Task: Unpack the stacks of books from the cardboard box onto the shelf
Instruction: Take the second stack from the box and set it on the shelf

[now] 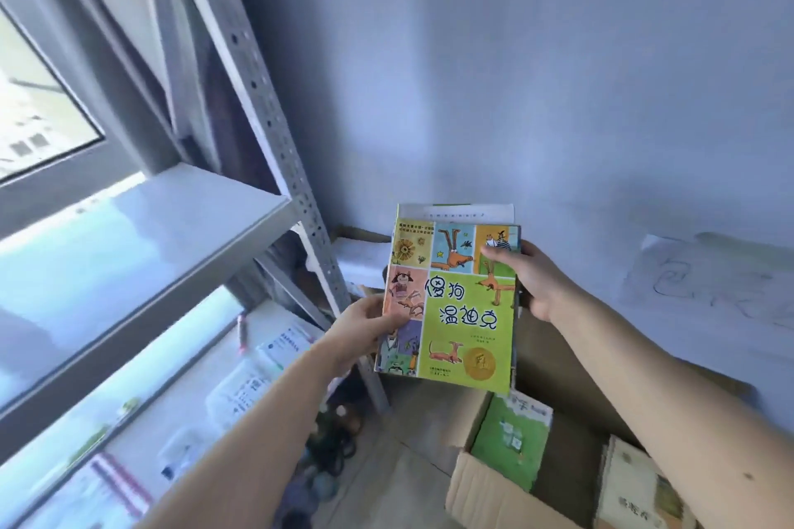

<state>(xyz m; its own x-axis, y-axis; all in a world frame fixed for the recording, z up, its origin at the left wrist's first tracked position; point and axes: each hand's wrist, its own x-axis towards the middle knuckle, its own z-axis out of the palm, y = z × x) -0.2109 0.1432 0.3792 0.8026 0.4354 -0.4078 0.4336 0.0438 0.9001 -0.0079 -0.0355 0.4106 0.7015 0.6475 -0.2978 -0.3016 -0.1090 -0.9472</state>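
I hold a stack of books point(462, 314) in the air between both hands; its top cover is green with cartoon dogs and Chinese letters. My left hand point(365, 329) grips the stack's left edge, thumb on the cover. My right hand point(530, 277) grips the right edge near the top. Below, the open cardboard box point(481, 485) holds a green book point(513, 438) and a beige book point(636, 490). The grey metal shelf point(142, 223) stands to the left of the stack, its upper board bare.
A perforated shelf post point(275, 129) runs between the shelf and the stack. The lower shelf board point(189, 391) carries white books and packets. A window point(34, 107) is at far left. A blue wall is behind. Dark cables point(339, 442) lie on the floor.
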